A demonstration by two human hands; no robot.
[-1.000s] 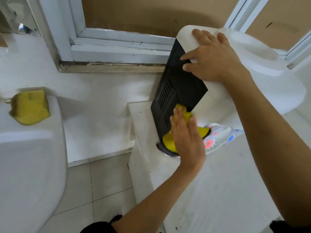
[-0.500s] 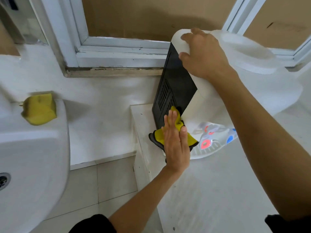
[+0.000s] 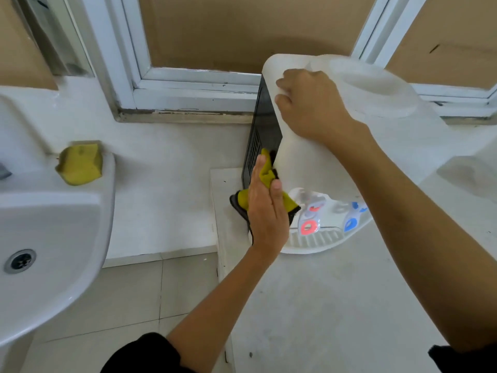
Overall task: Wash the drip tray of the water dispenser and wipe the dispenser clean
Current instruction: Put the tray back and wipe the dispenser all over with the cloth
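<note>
A white tabletop (image 3: 336, 305) fills the lower right, its left edge dropping to a tiled floor (image 3: 129, 297). To the left hangs a white sink (image 3: 53, 238) with a metal drain (image 3: 20, 261) in its bowl. Behind both runs a white window frame (image 3: 188, 87) backed with brown board.

The water dispenser (image 3: 322, 157) stands at the far left corner of the tabletop. Its body is white, its back panel (image 3: 265, 130) black and slotted low down, and its top has a round well. At its foot the white ribbed drip tray (image 3: 314, 240) sits in place under a red tap (image 3: 309, 226) and a blue tap (image 3: 351, 223).

The right hand (image 3: 309, 106) rests on the dispenser's top left corner, fingers (image 3: 282, 99) curled over the edge and gripping it. The left hand (image 3: 266, 208) is flat, fingers straight and together, pressing a yellow cloth (image 3: 266, 170) with a dark edge against the lower corner where the black panel meets the white side. The cloth's lower end reaches the tabletop beside the drip tray.

A yellow sponge (image 3: 79, 164) lies on the sink's back right corner, well apart from the dispenser.
</note>
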